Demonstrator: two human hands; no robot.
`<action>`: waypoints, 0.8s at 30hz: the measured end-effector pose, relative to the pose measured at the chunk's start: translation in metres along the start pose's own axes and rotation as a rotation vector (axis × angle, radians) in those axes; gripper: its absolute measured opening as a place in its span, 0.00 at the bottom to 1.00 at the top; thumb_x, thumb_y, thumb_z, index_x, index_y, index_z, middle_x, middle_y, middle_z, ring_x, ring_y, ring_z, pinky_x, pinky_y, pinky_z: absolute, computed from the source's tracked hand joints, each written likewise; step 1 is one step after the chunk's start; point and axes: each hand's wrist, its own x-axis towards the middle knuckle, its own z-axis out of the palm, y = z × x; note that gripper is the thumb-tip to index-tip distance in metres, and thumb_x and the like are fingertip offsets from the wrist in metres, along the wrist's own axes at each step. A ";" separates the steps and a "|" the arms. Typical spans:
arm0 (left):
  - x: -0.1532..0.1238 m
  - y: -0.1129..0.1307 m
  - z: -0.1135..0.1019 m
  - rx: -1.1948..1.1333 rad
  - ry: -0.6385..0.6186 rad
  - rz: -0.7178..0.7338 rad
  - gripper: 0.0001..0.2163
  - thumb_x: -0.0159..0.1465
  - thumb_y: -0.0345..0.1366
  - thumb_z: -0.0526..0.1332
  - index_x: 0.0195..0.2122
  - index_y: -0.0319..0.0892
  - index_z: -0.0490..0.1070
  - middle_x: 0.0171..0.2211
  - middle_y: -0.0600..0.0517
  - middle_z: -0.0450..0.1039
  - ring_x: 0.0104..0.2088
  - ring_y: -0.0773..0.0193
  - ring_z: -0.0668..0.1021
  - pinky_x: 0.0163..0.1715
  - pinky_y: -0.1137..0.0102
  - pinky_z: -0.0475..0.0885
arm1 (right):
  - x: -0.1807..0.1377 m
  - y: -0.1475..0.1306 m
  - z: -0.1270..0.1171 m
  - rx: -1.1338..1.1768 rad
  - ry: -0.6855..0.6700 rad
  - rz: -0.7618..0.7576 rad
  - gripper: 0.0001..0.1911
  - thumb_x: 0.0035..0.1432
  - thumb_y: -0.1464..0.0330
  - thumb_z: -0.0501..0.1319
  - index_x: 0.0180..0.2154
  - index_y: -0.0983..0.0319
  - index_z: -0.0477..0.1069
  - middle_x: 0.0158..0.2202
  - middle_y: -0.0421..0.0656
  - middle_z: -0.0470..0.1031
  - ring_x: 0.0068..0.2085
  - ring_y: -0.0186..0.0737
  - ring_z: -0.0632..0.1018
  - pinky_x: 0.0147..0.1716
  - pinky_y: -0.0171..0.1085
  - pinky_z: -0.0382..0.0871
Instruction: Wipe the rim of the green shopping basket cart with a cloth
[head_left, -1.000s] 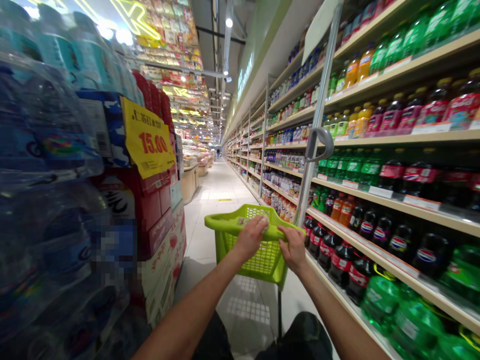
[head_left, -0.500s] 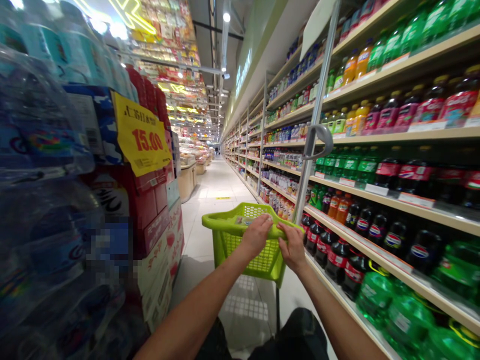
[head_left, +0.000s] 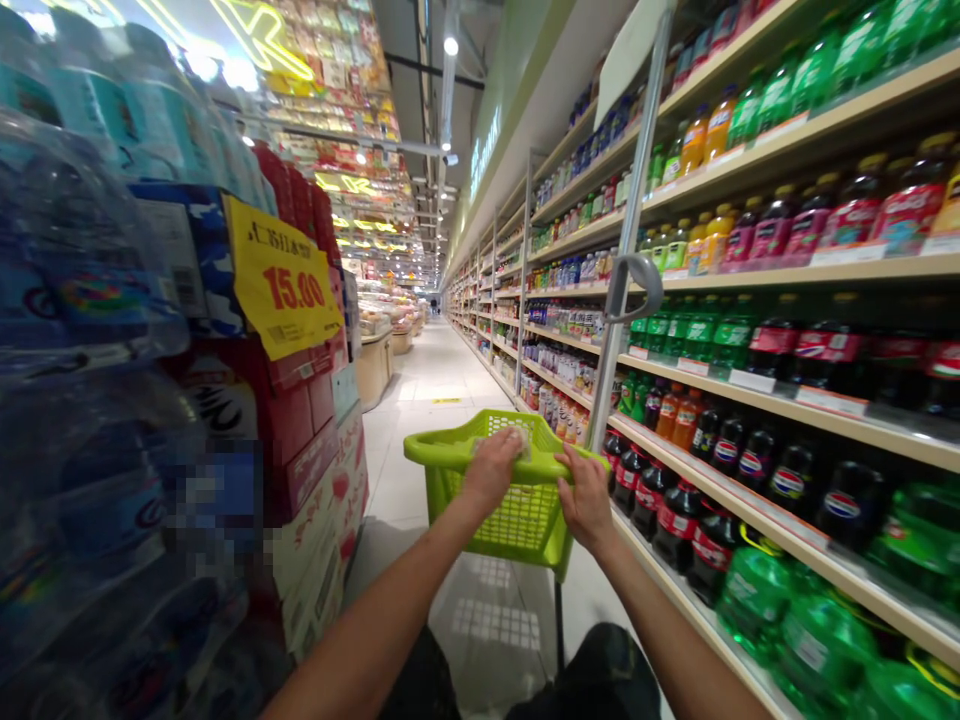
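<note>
Left hand (head_left: 491, 470) leftward on cart (head_left: 517, 520), tiled aisle (head_left: 435, 385)

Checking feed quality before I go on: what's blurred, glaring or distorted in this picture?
Head view, centre: left hand, right hand and basket sharp. Head view, edges: water packs and green bottles smeared, shelves bent by the lens. Head view, top: ceiling lamp glares.

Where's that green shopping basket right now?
The green basket is at lower centre of the head view, its near rim under the left hand and right hand, with the drink shelves just to its right.
</note>
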 end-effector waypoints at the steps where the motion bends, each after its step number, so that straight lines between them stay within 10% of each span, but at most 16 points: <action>1: 0.000 -0.012 -0.009 0.016 0.040 -0.065 0.15 0.56 0.21 0.50 0.41 0.40 0.69 0.47 0.47 0.69 0.49 0.61 0.71 0.50 0.60 0.67 | 0.000 -0.001 0.000 0.001 0.003 0.009 0.28 0.56 0.71 0.48 0.59 0.60 0.46 0.43 0.44 0.72 0.45 0.43 0.69 0.49 0.48 0.53; 4: -0.003 -0.027 -0.021 0.040 0.102 -0.134 0.16 0.56 0.21 0.49 0.41 0.39 0.69 0.46 0.44 0.69 0.49 0.58 0.71 0.50 0.55 0.67 | 0.001 -0.007 0.003 0.002 0.026 0.040 0.28 0.56 0.70 0.48 0.58 0.59 0.47 0.42 0.44 0.72 0.44 0.43 0.70 0.50 0.49 0.52; 11: -0.022 0.002 0.000 -0.036 0.022 0.223 0.14 0.61 0.26 0.49 0.44 0.41 0.68 0.53 0.47 0.64 0.55 0.61 0.64 0.54 0.59 0.64 | -0.002 -0.007 0.004 -0.043 0.001 0.018 0.27 0.56 0.71 0.49 0.58 0.60 0.48 0.43 0.45 0.72 0.47 0.44 0.69 0.53 0.51 0.49; 17: -0.038 -0.078 -0.053 0.099 0.314 -0.212 0.15 0.58 0.25 0.48 0.44 0.40 0.67 0.50 0.46 0.66 0.52 0.59 0.67 0.53 0.56 0.63 | 0.001 -0.013 0.006 -0.076 -0.017 0.061 0.23 0.56 0.70 0.50 0.55 0.61 0.55 0.44 0.46 0.72 0.47 0.45 0.69 0.53 0.54 0.48; 24: -0.032 -0.035 -0.018 -0.025 0.148 0.099 0.15 0.60 0.25 0.47 0.43 0.42 0.68 0.52 0.48 0.64 0.55 0.62 0.65 0.54 0.60 0.63 | 0.009 -0.029 0.013 -0.037 -0.037 0.042 0.24 0.56 0.70 0.49 0.56 0.62 0.54 0.44 0.48 0.70 0.45 0.46 0.70 0.49 0.50 0.59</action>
